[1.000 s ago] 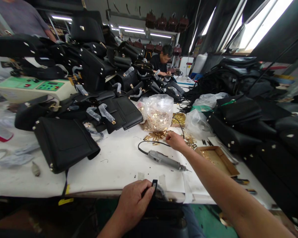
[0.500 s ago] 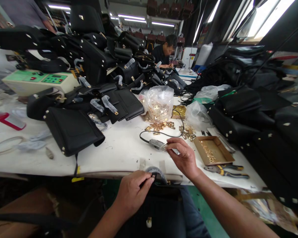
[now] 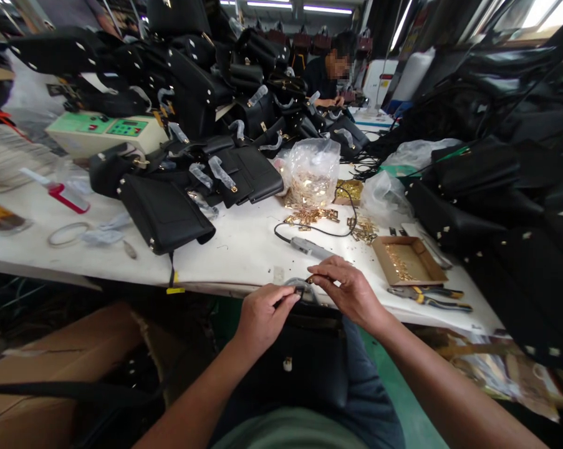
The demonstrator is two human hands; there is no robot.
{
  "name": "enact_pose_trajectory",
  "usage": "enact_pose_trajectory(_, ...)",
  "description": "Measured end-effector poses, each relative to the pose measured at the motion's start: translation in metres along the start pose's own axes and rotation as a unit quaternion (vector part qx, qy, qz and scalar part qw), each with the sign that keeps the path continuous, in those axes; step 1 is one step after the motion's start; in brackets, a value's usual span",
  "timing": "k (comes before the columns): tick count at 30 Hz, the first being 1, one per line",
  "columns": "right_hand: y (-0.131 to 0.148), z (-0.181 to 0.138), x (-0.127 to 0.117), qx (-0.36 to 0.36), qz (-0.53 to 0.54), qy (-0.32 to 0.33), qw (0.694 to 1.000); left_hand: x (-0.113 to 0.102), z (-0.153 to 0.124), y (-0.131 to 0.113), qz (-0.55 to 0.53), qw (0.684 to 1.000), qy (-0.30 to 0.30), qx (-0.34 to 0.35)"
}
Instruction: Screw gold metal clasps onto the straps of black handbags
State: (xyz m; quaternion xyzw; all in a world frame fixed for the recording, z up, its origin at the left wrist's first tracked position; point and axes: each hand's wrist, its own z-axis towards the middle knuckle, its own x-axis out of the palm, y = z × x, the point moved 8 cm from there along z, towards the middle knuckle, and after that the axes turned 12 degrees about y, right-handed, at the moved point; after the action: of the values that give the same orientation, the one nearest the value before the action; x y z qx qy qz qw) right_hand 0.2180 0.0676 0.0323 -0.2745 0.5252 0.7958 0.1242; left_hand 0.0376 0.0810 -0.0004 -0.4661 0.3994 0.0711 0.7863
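Note:
A black handbag point(image 3: 304, 355) rests on my lap against the table edge, its handle point(image 3: 315, 293) covered in clear plastic. My left hand point(image 3: 265, 315) is closed, pinching a small black tab by the end of that handle. Just to the right, my right hand point(image 3: 344, 290) is closed with a small gold-coloured metal piece point(image 3: 312, 280) between thumb and fingertips, close to the handle. The piece's exact shape is too small to tell. Beyond the right hand lies a grey corded hand tool point(image 3: 309, 247), partly hidden by it.
Gold fittings point(image 3: 313, 216) lie loose before a clear plastic bag point(image 3: 313, 171) of more. A cardboard tray point(image 3: 409, 259) of small gold parts and pliers point(image 3: 428, 297) are at right. Black bags pile up left point(image 3: 166, 209) and right point(image 3: 468, 193). A person point(image 3: 330, 68) sits across.
My right hand has come from beside the grey tool to the bag's handle, near my left hand, which keeps its pinch. The view has tilted down and turned left.

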Motion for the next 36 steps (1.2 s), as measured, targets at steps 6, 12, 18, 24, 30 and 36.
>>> enact_pose_trajectory(6, -0.007, 0.000, 0.008, 0.087, 0.078, 0.020, 0.993, 0.003, 0.001, -0.004, -0.025, 1.000, 0.007, -0.002)
enact_pose_trajectory(12, -0.017, 0.002, 0.023, 0.148, 0.211, 0.020, 0.966, 0.003, 0.005, -0.005, -0.072, 0.997, 0.018, -0.016)
enact_pose_trajectory(18, -0.020, -0.009, 0.030, 0.149, 0.220, 0.000, 0.964, 0.006, 0.007, 0.005, -0.070, 0.994, 0.034, -0.078)
enact_pose_trajectory(24, -0.021, -0.015, 0.033, 0.146, 0.186, -0.022, 0.971, 0.007, 0.006, 0.010, -0.091, 0.990, 0.043, -0.096)
enact_pose_trajectory(30, -0.019, -0.012, 0.032, 0.148, 0.167, -0.033, 0.974, 0.007, 0.008, 0.013, -0.174, 0.977, 0.054, -0.109)
enact_pose_trajectory(36, -0.016, -0.013, 0.031, 0.167, 0.183, -0.047, 0.968, 0.005, 0.010, 0.012, -0.216, 0.969, 0.052, -0.108)
